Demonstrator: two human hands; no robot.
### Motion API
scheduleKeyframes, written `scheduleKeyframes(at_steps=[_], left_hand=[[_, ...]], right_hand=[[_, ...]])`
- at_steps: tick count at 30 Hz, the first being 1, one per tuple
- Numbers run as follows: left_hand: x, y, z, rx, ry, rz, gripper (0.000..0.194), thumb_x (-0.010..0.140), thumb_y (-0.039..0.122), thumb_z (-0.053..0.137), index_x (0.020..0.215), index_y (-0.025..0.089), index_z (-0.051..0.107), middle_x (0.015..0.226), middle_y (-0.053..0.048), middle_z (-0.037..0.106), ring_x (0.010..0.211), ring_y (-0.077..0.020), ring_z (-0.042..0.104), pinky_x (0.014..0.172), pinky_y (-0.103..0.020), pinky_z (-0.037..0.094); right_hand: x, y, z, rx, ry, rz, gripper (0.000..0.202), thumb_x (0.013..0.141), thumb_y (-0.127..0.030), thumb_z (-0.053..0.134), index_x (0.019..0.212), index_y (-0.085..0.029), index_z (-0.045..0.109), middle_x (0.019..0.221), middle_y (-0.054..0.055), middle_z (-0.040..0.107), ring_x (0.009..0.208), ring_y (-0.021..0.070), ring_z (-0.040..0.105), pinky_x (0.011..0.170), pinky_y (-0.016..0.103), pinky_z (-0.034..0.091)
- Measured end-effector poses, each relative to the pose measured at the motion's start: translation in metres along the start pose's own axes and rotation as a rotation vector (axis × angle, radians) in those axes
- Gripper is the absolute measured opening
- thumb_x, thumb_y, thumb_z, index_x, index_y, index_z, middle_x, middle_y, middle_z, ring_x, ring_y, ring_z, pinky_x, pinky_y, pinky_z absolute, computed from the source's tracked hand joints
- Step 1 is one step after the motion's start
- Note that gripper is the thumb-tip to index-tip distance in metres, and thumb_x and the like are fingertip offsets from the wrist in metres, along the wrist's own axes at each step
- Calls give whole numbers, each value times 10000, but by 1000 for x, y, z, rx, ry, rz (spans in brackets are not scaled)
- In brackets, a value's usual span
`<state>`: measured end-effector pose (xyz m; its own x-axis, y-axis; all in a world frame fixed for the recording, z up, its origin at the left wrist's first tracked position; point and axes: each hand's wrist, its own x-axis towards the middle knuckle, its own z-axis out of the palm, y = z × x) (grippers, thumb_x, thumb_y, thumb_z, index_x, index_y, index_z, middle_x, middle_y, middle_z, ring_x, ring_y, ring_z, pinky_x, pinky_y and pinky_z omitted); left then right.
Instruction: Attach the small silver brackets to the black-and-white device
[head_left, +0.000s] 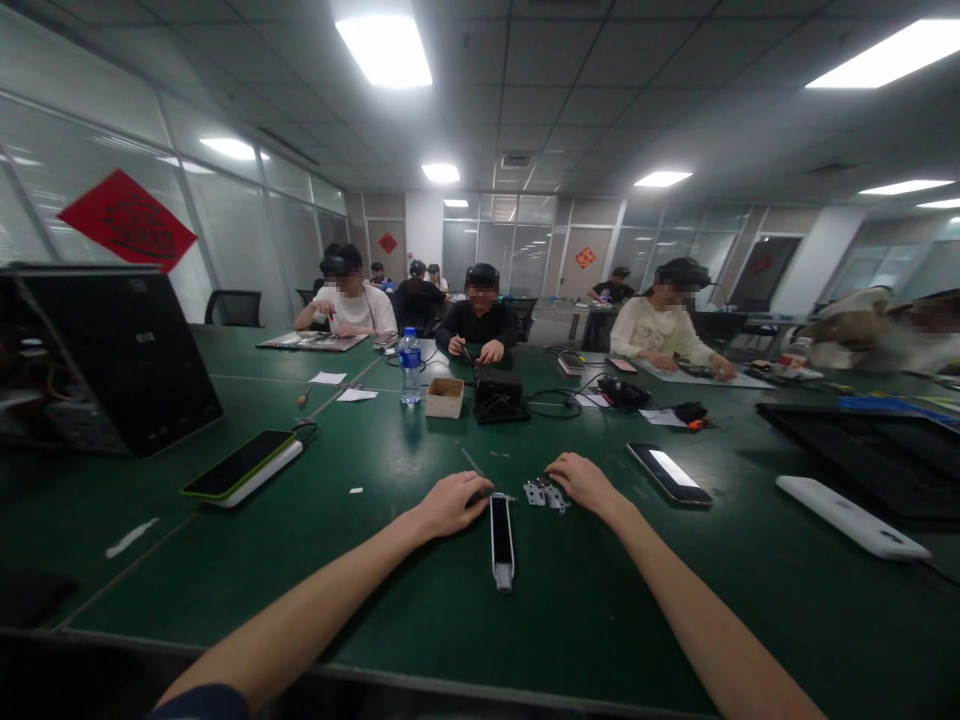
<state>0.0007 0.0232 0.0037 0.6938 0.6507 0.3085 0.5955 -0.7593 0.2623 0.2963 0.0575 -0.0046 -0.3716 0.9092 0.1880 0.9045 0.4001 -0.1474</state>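
My left hand (454, 503) rests palm down on the green table, fingers loosely bent and a little apart. Its fingertips are beside the upper end of a slim white pen-shaped device (502, 540) with a long black screen; whether they touch it I cannot tell. My right hand (583, 482) has its fingers bent down and drawn together at the far edge of several small flat metal pieces with holes (546, 494). What its fingertips hold, if anything, is hidden. A thin strip (472, 462) lies beyond my left hand.
On the left are a phone in a green case (240, 465) and an open computer case (112, 360). Another phone (669, 474) and a white power bank-like block (851, 517) lie right. Ahead stand a water bottle (409, 368), a small box (445, 398) and a black case (499, 396). Several people sit beyond.
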Motion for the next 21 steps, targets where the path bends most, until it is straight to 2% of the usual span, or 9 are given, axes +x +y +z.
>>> scheduleKeyframes(at_steps=[9,15,21], left_hand=[[-1,-1,0,-19,1,-4,242,902,254,495,1123,179,557,989,-43,614,871,-167,585,754,-270,461],[0,0,2,1,18,0,203,881,227,508,1059,164,583,967,-48,622,858,-167,585,751,-264,460],[-1,1,2,20,16,4,187,881,227,499,1032,169,594,945,-45,619,843,-165,581,727,-254,454]], right_hand=[[2,-12,-11,-26,-47,178,233,900,-236,461,876,-116,659,933,140,644,859,213,602,732,288,444],[-5,-21,-11,21,25,104,249,924,-220,396,927,-108,619,947,135,631,886,217,578,787,313,432],[-17,-65,-19,283,14,-12,191,886,-241,465,929,-140,621,897,75,643,793,172,588,710,279,461]])
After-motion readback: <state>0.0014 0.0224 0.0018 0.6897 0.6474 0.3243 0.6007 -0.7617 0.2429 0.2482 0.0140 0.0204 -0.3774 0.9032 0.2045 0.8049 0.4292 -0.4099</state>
